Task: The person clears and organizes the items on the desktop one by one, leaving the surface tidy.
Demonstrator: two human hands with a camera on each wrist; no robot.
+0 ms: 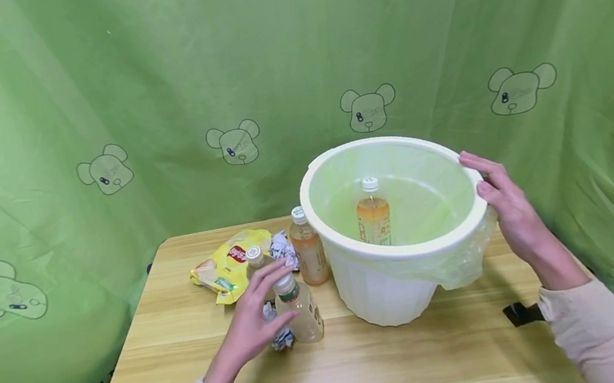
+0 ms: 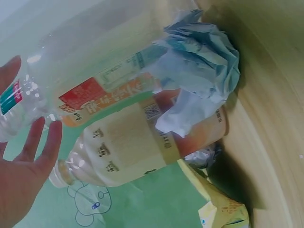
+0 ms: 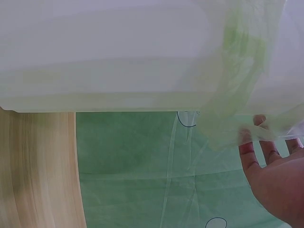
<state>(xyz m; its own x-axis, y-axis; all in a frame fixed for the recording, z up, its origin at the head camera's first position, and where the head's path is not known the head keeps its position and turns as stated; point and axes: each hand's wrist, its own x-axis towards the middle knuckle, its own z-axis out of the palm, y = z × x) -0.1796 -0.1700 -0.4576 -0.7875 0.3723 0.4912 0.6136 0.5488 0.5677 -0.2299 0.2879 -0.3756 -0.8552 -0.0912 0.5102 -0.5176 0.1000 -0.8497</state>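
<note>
My left hand [image 1: 256, 318] reaches round the neck of a clear plastic bottle [image 1: 305, 318], its fingers spread and fairly straight. In the left wrist view the bottle's neck lies between thumb and fingers. A second, pale bottle [image 1: 256, 261] stands just behind, partly hidden by the hand. On the right, my right hand [image 1: 510, 210] rests its extended fingers against the rim of a white bin [image 1: 366, 287], over the yellow-green liner bag [image 1: 463, 271]. Inside the bin an orange drink bottle [image 1: 373, 215] stands upright.
Another orange drink bottle [image 1: 309, 252] stands against the bin's left side. Crumpled paper [image 1: 283, 246] lies beside it, with more crumpled paper [image 1: 281, 338] near the clear bottle. A yellow snack bag [image 1: 229, 260] lies at the back left. A green curtain [image 1: 278, 59] hangs behind the wooden table [image 1: 332, 382].
</note>
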